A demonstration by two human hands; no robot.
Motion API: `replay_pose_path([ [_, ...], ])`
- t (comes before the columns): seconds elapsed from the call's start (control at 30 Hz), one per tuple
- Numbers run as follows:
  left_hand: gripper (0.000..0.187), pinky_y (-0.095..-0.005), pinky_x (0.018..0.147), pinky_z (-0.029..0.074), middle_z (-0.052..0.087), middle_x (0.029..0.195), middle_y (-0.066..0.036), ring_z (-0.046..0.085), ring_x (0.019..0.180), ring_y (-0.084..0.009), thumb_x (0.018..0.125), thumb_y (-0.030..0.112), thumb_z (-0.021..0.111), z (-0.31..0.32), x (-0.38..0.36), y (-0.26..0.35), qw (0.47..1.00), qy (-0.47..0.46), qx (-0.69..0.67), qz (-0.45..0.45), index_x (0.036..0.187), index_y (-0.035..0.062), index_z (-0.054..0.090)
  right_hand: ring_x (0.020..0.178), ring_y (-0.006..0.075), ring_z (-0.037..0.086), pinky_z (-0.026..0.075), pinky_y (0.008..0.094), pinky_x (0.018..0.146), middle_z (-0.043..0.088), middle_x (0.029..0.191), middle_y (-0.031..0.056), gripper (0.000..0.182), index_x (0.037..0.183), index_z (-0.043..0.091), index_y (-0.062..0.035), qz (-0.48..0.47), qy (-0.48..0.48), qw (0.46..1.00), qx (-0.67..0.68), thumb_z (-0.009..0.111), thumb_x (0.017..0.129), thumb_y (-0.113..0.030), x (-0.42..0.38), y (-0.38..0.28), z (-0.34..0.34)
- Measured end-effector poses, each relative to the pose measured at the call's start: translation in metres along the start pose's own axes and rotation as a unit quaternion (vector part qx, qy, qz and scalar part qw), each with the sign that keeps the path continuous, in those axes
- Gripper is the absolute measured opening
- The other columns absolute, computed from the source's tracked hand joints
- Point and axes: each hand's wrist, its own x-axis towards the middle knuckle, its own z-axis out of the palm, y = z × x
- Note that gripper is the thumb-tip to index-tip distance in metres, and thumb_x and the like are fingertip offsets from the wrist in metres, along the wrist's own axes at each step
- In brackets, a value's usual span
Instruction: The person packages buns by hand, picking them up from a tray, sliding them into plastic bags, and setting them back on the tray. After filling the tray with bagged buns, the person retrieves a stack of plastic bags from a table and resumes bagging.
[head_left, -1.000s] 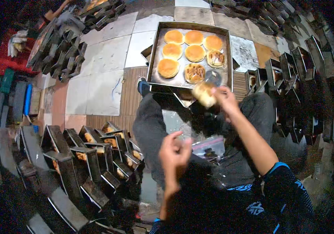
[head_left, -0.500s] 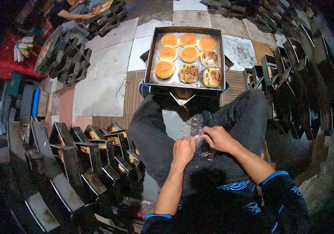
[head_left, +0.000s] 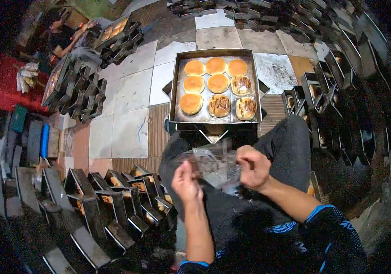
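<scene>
Between my two hands, above my lap, a clear plastic bag point(head_left: 216, 166) is stretched out, blurred by motion. My left hand point(head_left: 187, 182) pinches its left side, and my right hand point(head_left: 254, 168) grips the right side with curled fingers. Just beyond them a square metal tray point(head_left: 173, 98) holds several round golden buns point(head_left: 216, 66). Three buns at the tray's right and near side, such as this printed bun point(head_left: 219, 106), show brown markings and a shiny surface that looks like wrapping.
Stacked metal moulds point(head_left: 83, 182) with bread inside stand at the left. More moulds point(head_left: 337, 100) line the right side. Another person point(head_left: 65, 43) sits at the upper left near a second tray point(head_left: 113, 31). A red surface point(head_left: 8, 86) bears plastic packets point(head_left: 27, 76).
My hands have moved apart, drawing the clear bag open between them. The tray and surroundings appear lower in the view, and more of the other person shows.
</scene>
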Motion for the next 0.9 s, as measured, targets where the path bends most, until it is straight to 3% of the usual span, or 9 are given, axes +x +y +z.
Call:
replay_pose_path([
  [0.07,0.011,-0.018,0.047,0.04,0.062,0.074,0.001,0.051,0.054,-0.0046,0.087,0.012,0.069,-0.032,0.024,0.005,0.99,0.088,0.066,0.088,0.094,0.0043,0.067,0.077,0.0319,0.059,0.048,0.0394,0.071,0.061,0.081,0.0156,0.014,0.091,0.059,0.0003,0.158,-0.13,0.974,-0.094,0.065,0.078,-0.001,0.017,0.021,0.011],
  [0.27,0.011,-0.0155,0.047,0.035,0.057,0.075,0.0,0.046,0.056,-0.0023,0.088,0.007,0.066,-0.061,0.048,0.001,0.988,0.12,-0.016,0.092,0.086,0.0047,0.055,0.099,0.0368,0.048,0.041,0.0446,0.082,0.054,0.108,0.0172,0.037,0.095,0.066,-0.0013,0.068,-0.418,0.794,-0.436,0.073,0.074,-0.031,-0.017,0.184,0.056],
  [0.33,0.007,-0.017,0.045,0.035,0.054,0.071,0.001,0.046,0.055,-0.0035,0.09,0.006,0.061,-0.059,0.049,0.009,0.989,0.138,-0.015,0.052,0.088,0.0022,0.055,0.098,0.0373,0.049,0.041,0.0444,0.08,0.057,0.101,0.0168,0.033,0.087,0.068,-0.0006,0.06,-0.427,0.806,-0.405,0.072,0.076,-0.032,-0.026,0.186,0.058],
  [0.4,0.006,-0.0205,0.045,0.037,0.05,0.066,0.002,0.046,0.054,-0.0055,0.088,0.006,0.062,-0.066,0.055,0.0,0.968,0.094,0.118,0.201,0.087,0.0011,0.058,0.091,0.0353,0.053,0.042,0.0428,0.074,0.06,0.085,0.0158,0.032,0.076,0.069,-0.0013,0.07,-0.444,0.835,-0.319,0.067,0.081,-0.033,0.001,0.185,0.046],
  [0.43,0.007,-0.0222,0.047,0.041,0.053,0.065,-0.001,0.049,0.054,-0.0086,0.084,0.005,0.062,-0.08,0.055,0.013,0.978,0.162,0.076,-0.11,0.085,-0.0016,0.061,0.083,0.0334,0.055,0.042,0.0427,0.074,0.061,0.079,0.0155,0.031,0.073,0.068,-0.0028,0.153,-0.463,0.841,-0.234,0.064,0.084,-0.031,0.018,0.205,0.035],
  [0.5,0.009,-0.0226,0.049,0.042,0.055,0.065,-0.003,0.052,0.055,-0.0101,0.084,0.006,0.063,-0.079,0.052,-0.004,0.977,0.141,0.155,0.028,0.084,-0.0024,0.061,0.072,0.0363,0.056,0.042,0.0457,0.073,0.059,0.071,0.0159,0.024,0.076,0.063,-0.0007,0.127,-0.243,0.899,-0.341,0.06,0.086,-0.023,0.055,0.252,0.018],
  [0.53,0.011,-0.023,0.05,0.044,0.057,0.065,-0.005,0.054,0.056,-0.0116,0.083,0.008,0.064,-0.079,0.05,-0.011,0.952,0.108,0.229,0.171,0.083,-0.0033,0.062,0.08,0.0398,0.057,0.043,0.0476,0.076,0.062,0.086,0.022,0.023,0.089,0.06,0.0012,0.211,-0.269,0.871,-0.354,0.058,0.087,-0.021,0.087,0.278,0.008],
  [0.6,0.015,-0.0264,0.051,0.045,0.057,0.065,-0.006,0.055,0.058,-0.0127,0.086,0.011,0.065,-0.079,0.047,-0.014,0.99,0.094,0.031,0.103,0.084,-0.0029,0.061,0.096,0.0442,0.057,0.046,0.0499,0.082,0.061,0.103,0.0272,0.035,0.103,0.058,0.0041,0.048,-0.267,0.857,-0.437,0.051,0.092,-0.029,0.109,0.379,-0.026],
  [0.9,0.015,-0.0253,0.049,0.043,0.056,0.065,-0.004,0.053,0.056,-0.0113,0.088,0.012,0.065,-0.078,0.039,-0.017,0.989,0.12,0.067,0.06,0.083,-0.0015,0.061,0.084,0.0415,0.065,0.05,0.0435,0.075,0.065,0.085,0.0283,0.043,0.087,0.067,0.0043,0.363,-0.491,0.639,-0.469,0.051,0.087,-0.036,0.197,0.5,-0.013],
])
